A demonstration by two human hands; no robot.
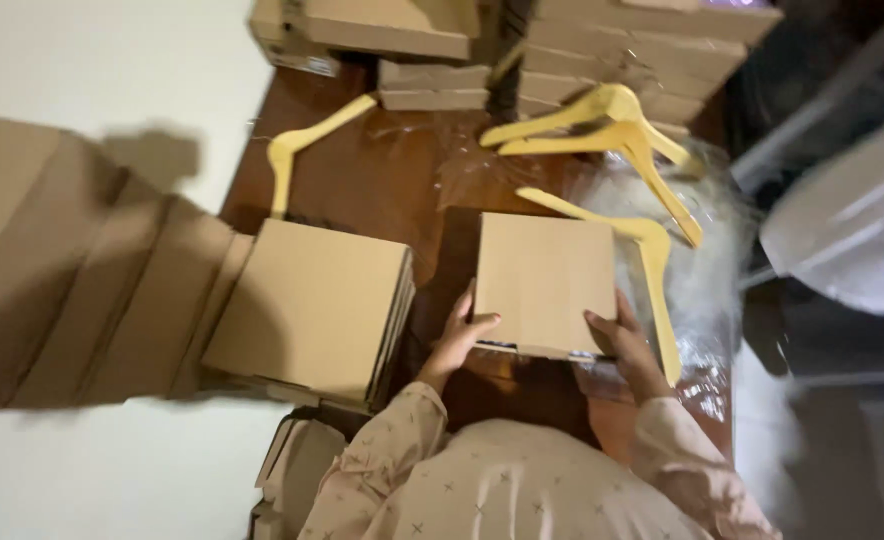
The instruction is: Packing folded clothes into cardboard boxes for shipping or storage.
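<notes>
The brown wooden table [362, 190] spreads out beyond the fingers of both hands, running away from the person toward a stack of cardboard boxes [622, 50] at its far end. To the left of the left hand's fingers, well apart from them, long flat sheets of cardboard [72, 270] lie across the pale floor. Nearer, just left of the left fingers, sits a stack of flat cardboard boxes [312, 305] on the table's near left corner. Clear plastic wrap [702, 270] is crumpled beyond and to the right of the right hand's fingers, spilling over the table's right edge.

Between the two hands is a square cardboard box [545, 283], held level above the table. The left hand [459, 335] grips its near left corner: the thumb lies on the top face, the other fingers are folded against the side and underneath, so the hand is clamped on the box. The right hand [624, 340] grips the near right corner the same way, thumb on top and fingers wrapped around the edge.

Three yellow wooden hangers lie on the table. One hanger [652, 270] runs just beyond the right fingers, partly hidden under the box's right edge. A second hanger [612, 125] lies farther out past the box, on the plastic. A third hanger [297, 145] lies well beyond the left fingers, past the flat stack.

The person's pale patterned sleeves [382, 450] show below both hands.
</notes>
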